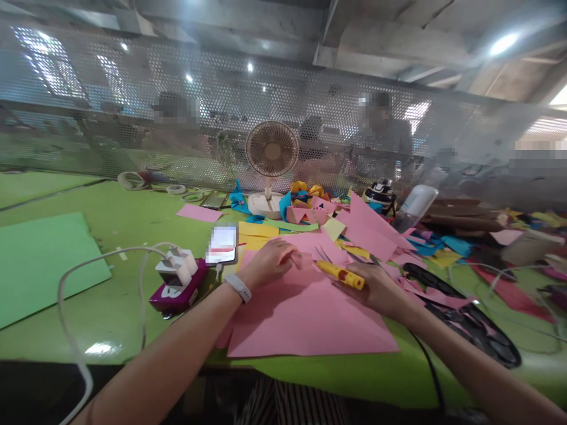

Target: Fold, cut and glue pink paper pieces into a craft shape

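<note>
My right hand (370,289) is wrapped round a yellow glue gun (339,274), its front end pointing left toward my other hand. My left hand (277,260), with a pale band at the wrist, has its fingers curled in a pinch at a small piece of pink paper (305,261); the fingertips are partly hidden. Under both hands lies a large pink sheet (310,330) at the table's front edge. Thin grey pointed blades (325,255) show just beyond the glue gun.
Left of the sheet are a phone (222,244) and a purple power strip (177,289) with white chargers and cables. A small fan (271,150) stands behind cut paper. A black tray (478,330) sits right; a green sheet (48,265) lies far left. People appear beyond a perforated screen.
</note>
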Demonstrator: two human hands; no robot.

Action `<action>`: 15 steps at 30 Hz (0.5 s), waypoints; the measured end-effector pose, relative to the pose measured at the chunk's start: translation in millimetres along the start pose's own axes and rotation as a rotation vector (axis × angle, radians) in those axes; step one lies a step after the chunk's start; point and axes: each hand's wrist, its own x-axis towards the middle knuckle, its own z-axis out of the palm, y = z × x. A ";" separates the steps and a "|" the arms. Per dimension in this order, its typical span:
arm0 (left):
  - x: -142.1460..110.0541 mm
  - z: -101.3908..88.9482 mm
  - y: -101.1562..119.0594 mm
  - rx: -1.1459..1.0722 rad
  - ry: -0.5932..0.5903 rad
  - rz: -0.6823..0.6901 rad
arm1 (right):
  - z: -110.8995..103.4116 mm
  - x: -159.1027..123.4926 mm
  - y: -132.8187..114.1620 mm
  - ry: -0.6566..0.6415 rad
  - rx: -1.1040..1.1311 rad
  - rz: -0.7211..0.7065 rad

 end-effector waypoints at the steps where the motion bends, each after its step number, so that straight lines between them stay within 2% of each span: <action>1: 0.1 -1.1 0.2 -0.010 -0.003 0.000 | -6.1 -4.7 3.7 -0.006 -0.084 -0.002; 5: 0.8 -3.8 1.2 -0.069 -0.035 0.010 | -33.0 -43.2 34.8 -0.023 -0.282 0.136; 10: -0.1 1.0 -3.8 -0.049 -0.045 0.013 | -64.5 -118.2 100.5 0.073 -0.342 0.488; 13: -1.4 4.3 -7.5 -0.026 -0.054 -0.003 | -71.7 -153.5 137.0 0.124 -0.290 0.590; 15: -2.1 4.8 -8.4 -0.017 -0.057 -0.004 | -70.4 -168.2 154.8 0.158 -0.279 0.610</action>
